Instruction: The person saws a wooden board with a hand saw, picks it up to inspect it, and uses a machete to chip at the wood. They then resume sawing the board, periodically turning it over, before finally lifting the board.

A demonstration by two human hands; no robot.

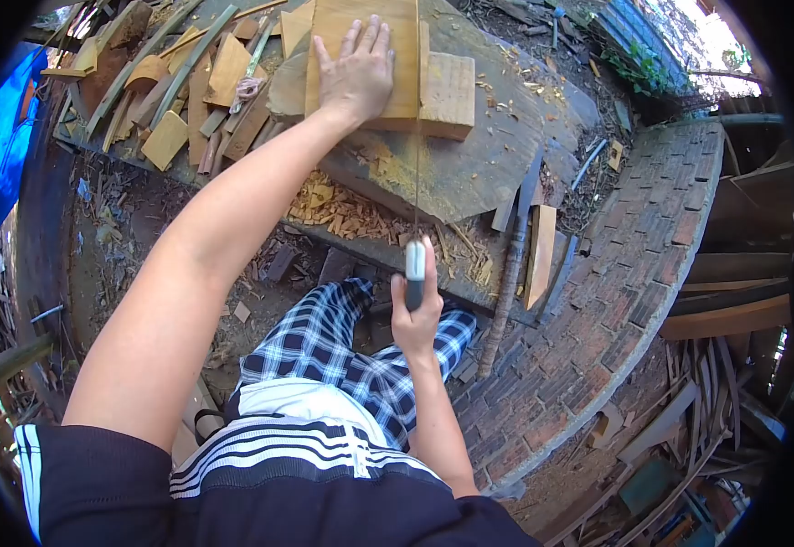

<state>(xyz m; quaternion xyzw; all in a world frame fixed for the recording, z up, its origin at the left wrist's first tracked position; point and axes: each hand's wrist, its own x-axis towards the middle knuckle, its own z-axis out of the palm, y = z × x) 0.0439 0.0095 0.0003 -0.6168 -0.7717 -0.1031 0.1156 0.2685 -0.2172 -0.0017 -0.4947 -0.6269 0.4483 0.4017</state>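
Note:
My left hand point(357, 77) lies flat on a smooth wooden board point(402, 36), fingers spread, pressing it from above. My right hand point(418, 319) is wrapped round the grey handle of a handsaw point(415, 264). Seen edge-on, the thin blade runs straight away from me and meets the board near its right side. A thick wooden block point(449, 96) sits under and to the right of the board. Both rest on a broad, worn wooden slab point(497, 137) dusted with yellow sawdust along the blade.
Shavings point(347, 214) are heaped at the slab's near edge. Offcuts point(167, 139) and curved strips crowd the left. A long machete-like blade point(523, 201) leans at the right beside a wood strip point(540, 255). A curved brick ledge point(598, 346) borders the right, with stacked timber beyond.

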